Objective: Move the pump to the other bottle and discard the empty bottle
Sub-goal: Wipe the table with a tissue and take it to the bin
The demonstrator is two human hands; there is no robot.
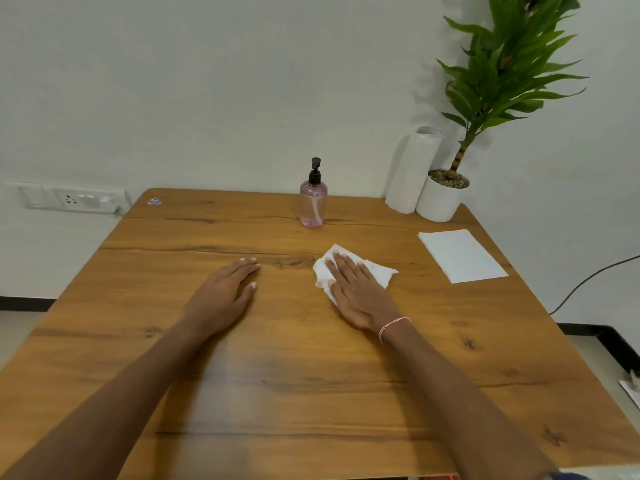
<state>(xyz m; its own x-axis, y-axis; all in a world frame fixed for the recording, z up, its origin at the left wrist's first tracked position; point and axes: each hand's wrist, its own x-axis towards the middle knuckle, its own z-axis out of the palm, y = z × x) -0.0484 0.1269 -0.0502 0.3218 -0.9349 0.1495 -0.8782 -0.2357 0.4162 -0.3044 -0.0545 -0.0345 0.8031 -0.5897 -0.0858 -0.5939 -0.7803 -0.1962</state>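
A clear pink bottle (313,204) stands upright at the far middle of the wooden table (311,393), with a black pump (315,171) screwed on top. Only this one bottle is in view. My right hand (356,289) lies flat, palm down, on a crumpled white paper towel (379,271) in front of the bottle. My left hand (225,294) rests flat on the bare wood to the left, fingers together and holding nothing.
A roll of paper towel (412,171) and a potted plant in a white pot (440,199) stand at the far right corner. A flat white sheet (462,254) lies to the right. A wall socket (72,200) and a black cable (588,282) flank the table.
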